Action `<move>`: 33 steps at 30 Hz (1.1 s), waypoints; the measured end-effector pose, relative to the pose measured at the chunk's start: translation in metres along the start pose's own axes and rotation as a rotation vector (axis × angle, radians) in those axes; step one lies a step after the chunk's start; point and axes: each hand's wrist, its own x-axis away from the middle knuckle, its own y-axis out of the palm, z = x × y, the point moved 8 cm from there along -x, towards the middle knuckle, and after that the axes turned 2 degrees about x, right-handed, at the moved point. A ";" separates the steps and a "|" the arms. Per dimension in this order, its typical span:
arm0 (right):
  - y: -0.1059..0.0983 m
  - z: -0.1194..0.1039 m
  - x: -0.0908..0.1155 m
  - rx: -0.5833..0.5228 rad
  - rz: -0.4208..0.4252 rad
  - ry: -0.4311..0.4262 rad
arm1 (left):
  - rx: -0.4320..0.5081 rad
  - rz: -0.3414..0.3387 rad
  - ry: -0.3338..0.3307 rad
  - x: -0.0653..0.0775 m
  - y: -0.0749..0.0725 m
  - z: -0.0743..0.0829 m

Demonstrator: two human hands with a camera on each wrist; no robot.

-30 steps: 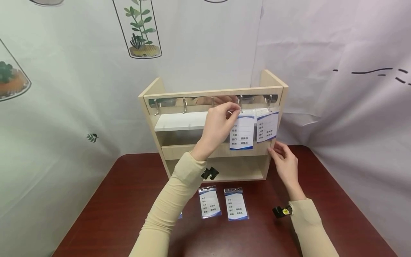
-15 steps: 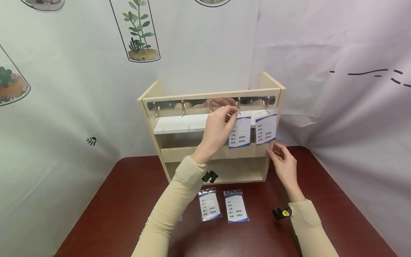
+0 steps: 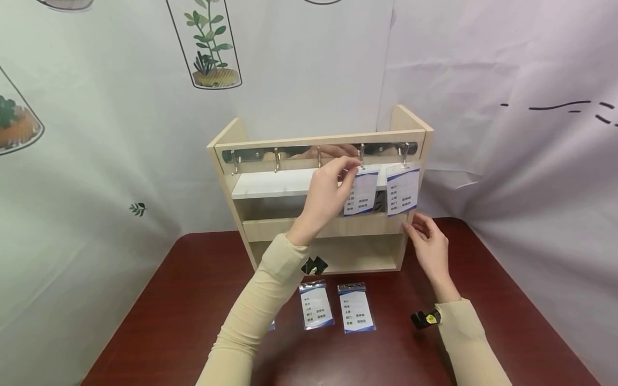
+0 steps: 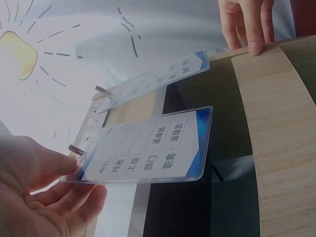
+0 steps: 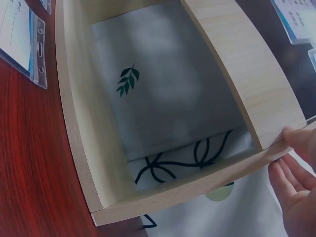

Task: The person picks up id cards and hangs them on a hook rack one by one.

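My left hand pinches the top corner of a clear-sleeved name badge at the second hook from the right. In the left wrist view, that hook's tip shows at the badge's top edge, close to the thumb. Another badge hangs from the rightmost hook. My right hand holds the right side panel of the wooden shelf, thumb at the front edge and fingers behind it, as the right wrist view shows. Two badges lie on the table before the shelf.
A dark red table bears the shelf. One more badge is mostly hidden under the left sleeve. The other hooks along the metal strip hold no badges. A printed cloth backdrop stands behind.
The pinched badge's lower end has risen slightly and tilted at its hook. The left hand has shifted a little left over the badge; the right hand keeps its hold on the side panel.
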 end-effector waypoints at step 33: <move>0.000 0.001 0.001 0.024 -0.015 0.019 | 0.039 0.011 -0.010 0.065 -0.062 -0.015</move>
